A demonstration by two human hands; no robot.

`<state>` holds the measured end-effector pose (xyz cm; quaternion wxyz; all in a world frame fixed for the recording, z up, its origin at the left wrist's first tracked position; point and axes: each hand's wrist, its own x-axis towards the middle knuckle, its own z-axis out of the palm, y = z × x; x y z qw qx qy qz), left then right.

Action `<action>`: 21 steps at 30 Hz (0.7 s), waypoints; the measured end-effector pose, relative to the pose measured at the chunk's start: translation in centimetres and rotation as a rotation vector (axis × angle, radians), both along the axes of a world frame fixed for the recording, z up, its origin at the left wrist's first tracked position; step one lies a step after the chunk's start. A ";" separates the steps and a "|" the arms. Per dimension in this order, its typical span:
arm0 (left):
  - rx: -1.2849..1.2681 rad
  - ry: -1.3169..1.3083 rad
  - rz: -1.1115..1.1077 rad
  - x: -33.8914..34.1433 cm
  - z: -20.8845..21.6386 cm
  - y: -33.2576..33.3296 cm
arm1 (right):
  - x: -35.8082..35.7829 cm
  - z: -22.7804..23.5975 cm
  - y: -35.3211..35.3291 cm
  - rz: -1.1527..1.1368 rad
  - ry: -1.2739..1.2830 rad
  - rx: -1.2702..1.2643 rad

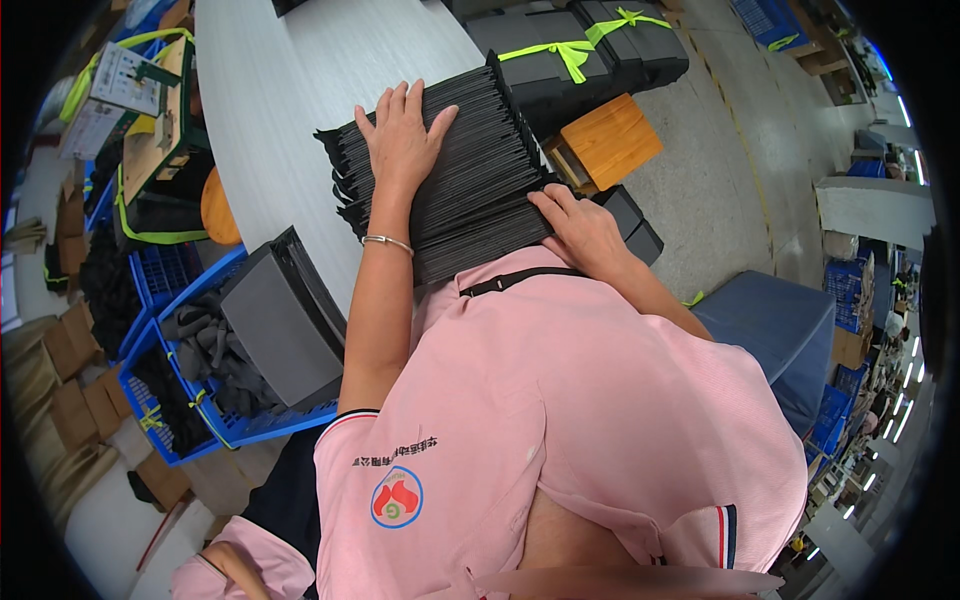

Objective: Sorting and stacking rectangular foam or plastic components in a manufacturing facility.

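Observation:
A thick row of black flat sheets (475,150), stacked closely with their edges upward, lies on the pale table against my body. My left hand (402,135) rests flat across the top of the row, fingers spread. At the near right end, my right hand (578,225) has its fingers curled over the edges of the sheets, and its thumb is partly hidden. What the sheets are made of is hard to tell.
Bundles of black pieces tied with neon-yellow strips (560,55) stand beyond the row. A wooden stool (612,140) is at the right. Blue crates (165,330) and a dark grey stack (285,325) stand left. Another person's pink sleeve (245,565) shows lower left.

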<state>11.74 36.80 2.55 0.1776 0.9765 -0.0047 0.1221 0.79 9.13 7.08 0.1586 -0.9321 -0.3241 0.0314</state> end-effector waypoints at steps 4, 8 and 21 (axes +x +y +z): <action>-0.004 -0.008 -0.003 0.0 0.0 0.0 | -0.1 0.3 0.1 -0.008 0.023 -0.010; -0.001 -0.006 -0.001 0.0 -0.1 0.0 | -0.1 0.7 0.2 -0.004 0.007 0.019; 0.004 -0.027 -0.003 0.0 -0.2 0.0 | 0.4 1.3 0.8 -0.034 0.082 -0.001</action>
